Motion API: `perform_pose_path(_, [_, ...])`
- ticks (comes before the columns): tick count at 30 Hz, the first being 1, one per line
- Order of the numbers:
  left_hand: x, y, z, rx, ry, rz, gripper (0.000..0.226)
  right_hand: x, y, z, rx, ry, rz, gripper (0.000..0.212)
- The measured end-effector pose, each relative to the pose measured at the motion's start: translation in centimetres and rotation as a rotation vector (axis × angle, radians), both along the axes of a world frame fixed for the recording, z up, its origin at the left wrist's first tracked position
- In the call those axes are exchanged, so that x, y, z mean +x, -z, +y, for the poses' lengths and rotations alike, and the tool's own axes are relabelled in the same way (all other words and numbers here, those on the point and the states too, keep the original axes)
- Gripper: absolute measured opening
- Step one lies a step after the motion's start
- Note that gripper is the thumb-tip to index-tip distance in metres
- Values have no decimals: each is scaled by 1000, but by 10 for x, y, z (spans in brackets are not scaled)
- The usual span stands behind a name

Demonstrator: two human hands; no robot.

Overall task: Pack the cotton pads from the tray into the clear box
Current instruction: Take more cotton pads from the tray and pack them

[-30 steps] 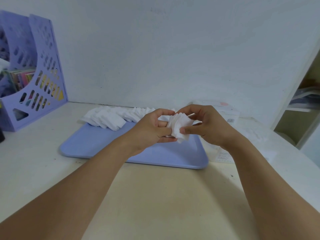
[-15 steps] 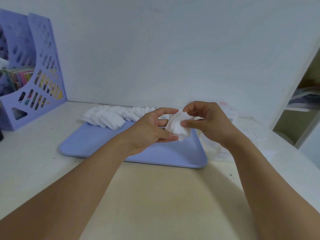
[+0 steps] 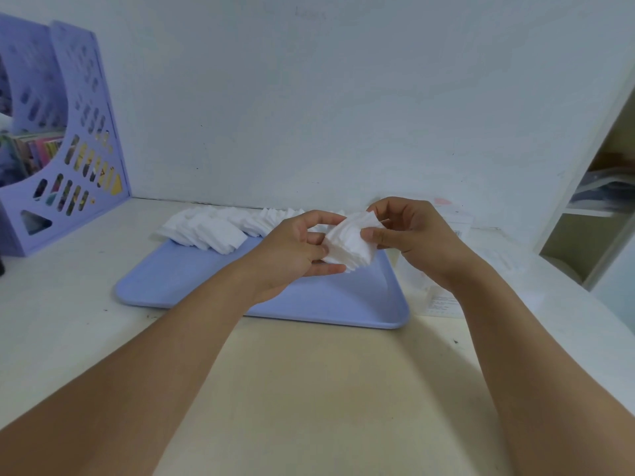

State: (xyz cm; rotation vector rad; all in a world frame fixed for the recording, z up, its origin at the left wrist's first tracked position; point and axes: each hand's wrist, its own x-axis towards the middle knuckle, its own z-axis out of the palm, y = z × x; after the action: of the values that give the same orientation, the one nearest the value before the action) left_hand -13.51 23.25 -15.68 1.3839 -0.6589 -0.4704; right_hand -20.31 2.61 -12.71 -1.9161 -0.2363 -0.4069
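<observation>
A small stack of white cotton pads [image 3: 350, 243] is held above the right part of the blue tray [image 3: 213, 283]. My left hand [image 3: 295, 252] cups the stack from the left with curled fingers, and my right hand [image 3: 409, 235] pinches its right edge between thumb and fingers. A long row of cotton pads [image 3: 213, 228] lies along the tray's far edge. The clear box [image 3: 443, 290] stands right of the tray, mostly hidden behind my right hand and wrist.
A purple perforated file holder [image 3: 65, 159] with books stands at the back left against the wall. An open shelf unit [image 3: 598, 214] sits at the far right. Bare desk surface [image 3: 309, 389] stretches in front of the tray.
Both hands have shifted slightly right with the stack. My left fingers have loosened a little round it while my right thumb and fingers keep their pinch.
</observation>
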Motion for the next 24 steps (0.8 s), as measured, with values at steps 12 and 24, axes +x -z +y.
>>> perform_pose_path(12, [-7, -7, 0, 79, 67, 51, 26, -9, -9, 0, -242, -23, 87, 15])
perform_pose_path(24, [-9, -2, 2, 152, 110, -124, 33, -7, -6, -4, -255, -49, 95, 15])
